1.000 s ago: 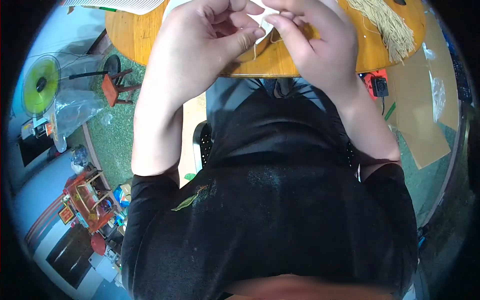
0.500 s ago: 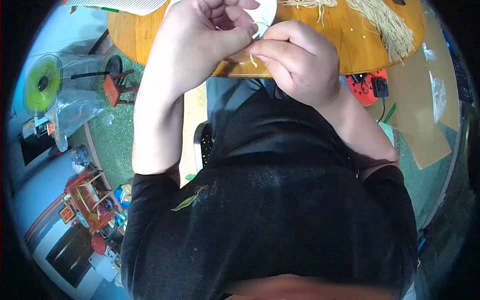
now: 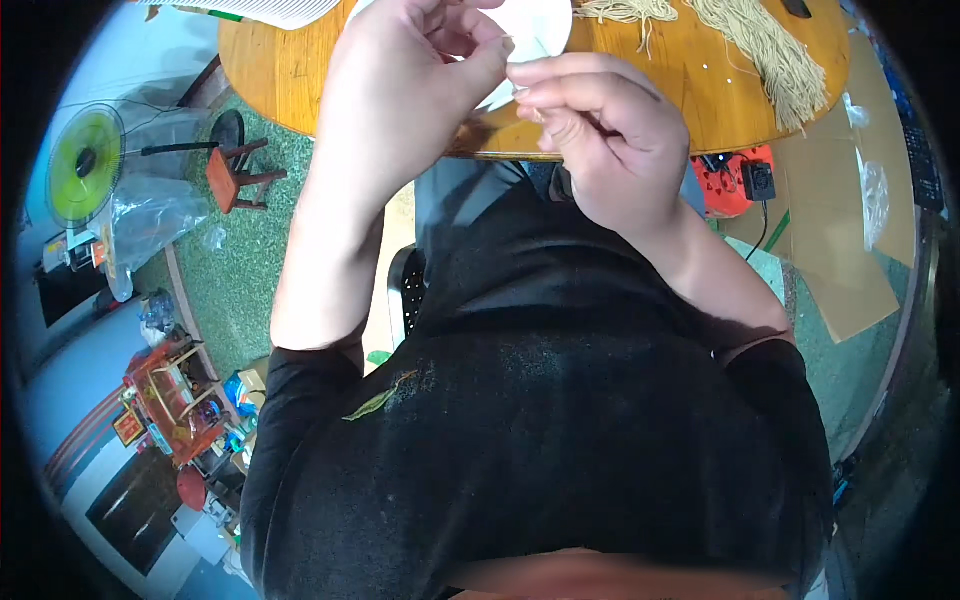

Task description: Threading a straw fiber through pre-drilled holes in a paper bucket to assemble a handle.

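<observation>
My left hand [image 3: 415, 85] is raised over the near edge of the table, thumb and index finger pinched around a thin beige string [image 3: 510, 40], of which only a small bit shows. Close beside it on the right, my right hand [image 3: 625, 125] pinches with thumb and forefingers; a short piece of beige string seems to poke out under its fingertips. The fingertips of the two hands are a small gap apart. Behind them lies a white plate [image 3: 548, 25], partly covered by my hands.
On the round wooden table [image 3: 280, 70] lie a long bundle of beige strings [image 3: 770, 60] and a smaller bundle [image 3: 630, 8]. A white ridged object [image 3: 270, 8] sits at the far left. A red power strip [image 3: 730, 190], a wooden stool [image 3: 235, 180] and a green fan [image 3: 85, 165] stand below.
My right fingertips have turned and drawn slightly apart from the left ones. My left hand has shifted a little right. The dangling string tail between the hands no longer shows as before.
</observation>
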